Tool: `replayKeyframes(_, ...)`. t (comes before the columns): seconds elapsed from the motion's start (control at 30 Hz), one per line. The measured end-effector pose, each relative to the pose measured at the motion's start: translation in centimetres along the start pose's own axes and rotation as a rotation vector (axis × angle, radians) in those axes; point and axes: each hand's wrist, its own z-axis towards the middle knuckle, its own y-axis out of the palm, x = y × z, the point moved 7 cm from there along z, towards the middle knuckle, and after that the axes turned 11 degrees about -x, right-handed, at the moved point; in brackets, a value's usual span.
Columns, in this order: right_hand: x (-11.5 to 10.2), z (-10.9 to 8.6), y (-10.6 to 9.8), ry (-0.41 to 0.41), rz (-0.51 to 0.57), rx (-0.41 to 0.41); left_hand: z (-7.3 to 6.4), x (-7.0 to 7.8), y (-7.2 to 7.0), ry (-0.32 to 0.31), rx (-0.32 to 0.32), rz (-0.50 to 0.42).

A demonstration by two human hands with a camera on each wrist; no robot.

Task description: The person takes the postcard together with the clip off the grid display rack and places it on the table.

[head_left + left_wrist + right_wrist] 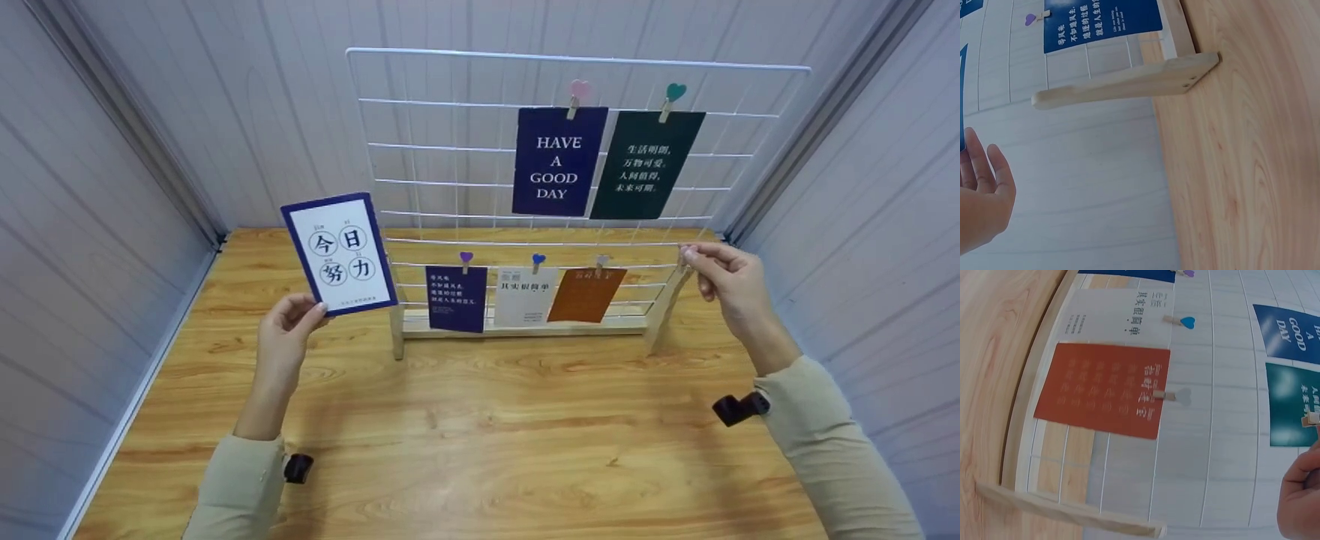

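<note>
My left hand (283, 330) pinches a white card (345, 255) with a blue border and dark Chinese characters by its lower edge, left of a white wire grid rack (480, 146). The left wrist view catches only an edge of this card beside the fingers. At the rack's right side, my right hand (731, 285) pinches a small wooden clothespin (1310, 419) between thumb and fingertips. Two cards hang high on the grid, a blue one (559, 169) under a pink heart clip (579, 90) and a dark green one (649, 165) under a green heart clip (676, 92).
Along the lower wires hang a blue card (456, 300), a white card (521, 296) and an orange card (586, 296), each on a heart clothespin. The rack's wooden feet (397, 337) stand on a wood-grain tabletop (480, 427). Pale panels (112, 135) enclose the back and sides.
</note>
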Motion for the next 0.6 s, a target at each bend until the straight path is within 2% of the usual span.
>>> replayKeyframes(0.17,-0.2,-0.8,-1.8,-0.004,0.034,0.016,-0.7,0.1,-1.0,0.032,-0.031,-0.055)
replayKeyframes(0.23,-0.1,-1.2,-2.5,-0.007,0.056,0.016,-0.4,-0.7,-1.7,0.055,-0.057,-0.066)
replayKeyframes(0.27,0.0,-1.4,-2.9,-0.010,0.069,0.013,-0.2,-1.5,-2.3,0.055,-0.067,-0.086)
replayKeyframes(0.3,0.1,-1.6,-3.3,-0.012,0.086,0.009,0.9,-4.0,-3.4,0.067,-0.097,-0.137)
replayKeyframes(0.37,0.3,-2.0,-4.0,-0.012,0.115,0.005,2.0,-6.9,-5.1,0.103,-0.139,-0.208)
replayKeyframes(0.4,0.5,-2.2,-4.3,-0.008,0.127,0.001,2.3,-7.9,-5.7,0.099,-0.149,-0.220)
replayKeyframes(0.5,1.1,-2.8,-5.4,0.020,0.130,0.024,2.9,-10.2,-7.2,0.077,-0.146,-0.212)
replayKeyframes(0.53,1.3,-3.0,-5.8,0.033,0.125,0.037,2.2,-9.3,-7.1,0.056,-0.129,-0.180)
replayKeyframes(0.6,1.8,-3.4,-6.5,0.061,0.124,0.056,2.5,-10.9,-8.1,0.013,-0.113,-0.135)
